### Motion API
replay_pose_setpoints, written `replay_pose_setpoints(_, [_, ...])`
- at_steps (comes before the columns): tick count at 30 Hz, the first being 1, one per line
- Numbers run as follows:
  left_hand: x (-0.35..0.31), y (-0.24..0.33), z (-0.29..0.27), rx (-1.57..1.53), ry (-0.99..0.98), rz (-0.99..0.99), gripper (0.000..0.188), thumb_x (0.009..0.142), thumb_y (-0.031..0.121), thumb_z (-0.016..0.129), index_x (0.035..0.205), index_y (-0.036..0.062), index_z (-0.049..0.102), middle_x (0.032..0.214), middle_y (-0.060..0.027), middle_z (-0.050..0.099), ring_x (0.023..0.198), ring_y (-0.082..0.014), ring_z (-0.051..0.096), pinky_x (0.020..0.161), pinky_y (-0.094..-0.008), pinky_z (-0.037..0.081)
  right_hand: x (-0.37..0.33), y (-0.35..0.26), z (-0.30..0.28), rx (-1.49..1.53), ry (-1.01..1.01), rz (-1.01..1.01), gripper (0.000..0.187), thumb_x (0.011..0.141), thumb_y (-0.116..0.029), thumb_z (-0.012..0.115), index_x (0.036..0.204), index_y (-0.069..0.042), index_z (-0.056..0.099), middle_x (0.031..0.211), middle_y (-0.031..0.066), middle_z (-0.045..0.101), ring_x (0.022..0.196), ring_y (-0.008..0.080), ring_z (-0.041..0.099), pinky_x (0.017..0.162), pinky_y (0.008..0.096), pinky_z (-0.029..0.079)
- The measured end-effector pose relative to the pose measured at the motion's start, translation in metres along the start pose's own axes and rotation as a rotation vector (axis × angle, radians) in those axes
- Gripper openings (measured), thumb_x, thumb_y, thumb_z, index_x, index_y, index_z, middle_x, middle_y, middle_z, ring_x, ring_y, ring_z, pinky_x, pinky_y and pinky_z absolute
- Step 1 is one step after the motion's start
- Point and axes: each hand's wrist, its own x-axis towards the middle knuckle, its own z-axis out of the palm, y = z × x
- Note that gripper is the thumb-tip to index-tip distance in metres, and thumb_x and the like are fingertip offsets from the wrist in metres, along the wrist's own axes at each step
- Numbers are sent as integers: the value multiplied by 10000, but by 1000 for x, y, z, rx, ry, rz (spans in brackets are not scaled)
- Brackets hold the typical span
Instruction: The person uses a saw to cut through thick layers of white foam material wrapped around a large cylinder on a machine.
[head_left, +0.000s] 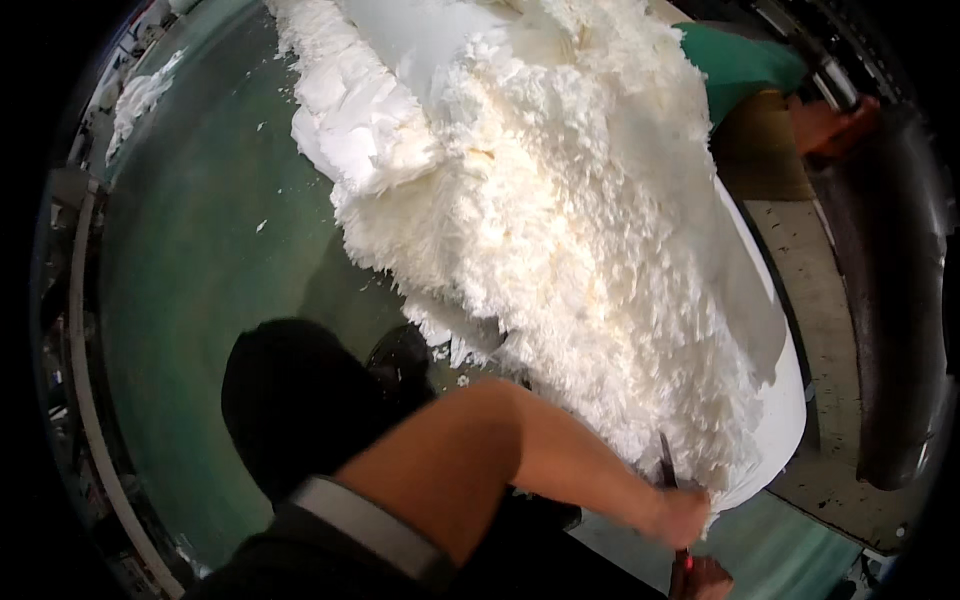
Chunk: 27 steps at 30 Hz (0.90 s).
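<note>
A huge white roll [790, 420] of soft, tissue-like material fills the middle, its surface mostly torn into shaggy layers. At its near right end my left hand [685, 515] is closed in a fist against the material's edge. Just below it, partly cut off by the picture's lower edge, my right hand [708, 580] grips the red handle of a bladed tool [667, 462]. The thin dark blade shows beyond my left fist, lying against the white layers. I cannot tell whether it is a knife or scissors.
Green floor [200, 250] with white scraps spreads on the left. Top right, a co-worker in a green top [745, 65] has a hand [835, 122] near a metal cylinder. A long dark roller [895, 300] stands on the right beside a pale ledge [815, 290].
</note>
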Motion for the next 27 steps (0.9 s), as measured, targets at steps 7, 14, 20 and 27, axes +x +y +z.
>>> replay_pose_setpoints(7, [-31,-39,-66,-162,-222,17,212,706,219,671,847,72,728,840,-71,721,779,-254,664,622,-419,482,47,-54,-67,65,141,71,105,912,-212,645,936,-110,643,694,75,552,595,292,565,499,407,464])
replay_pose_setpoints(14, [-303,-218,-272,-2,-213,-206,208,834,260,587,696,115,641,738,-95,654,754,-293,649,636,-414,516,307,-180,-141,35,355,-117,273,813,-274,716,721,-101,527,656,82,547,537,263,583,458,392,466])
replay_pose_setpoints(20, [-450,-325,-337,604,-135,-279,159,756,257,659,826,163,553,814,-2,513,815,-215,545,687,-370,429,517,-253,-165,65,541,-131,190,933,-244,546,878,-73,607,811,111,638,720,288,670,588,416,537])
replay_pose_setpoints(27, [-435,-309,-305,581,-202,-453,245,716,241,732,791,119,532,802,1,520,825,-211,544,717,-344,440,493,-241,-157,-9,371,-59,101,860,-120,577,940,-87,629,847,73,657,807,220,691,575,328,534])
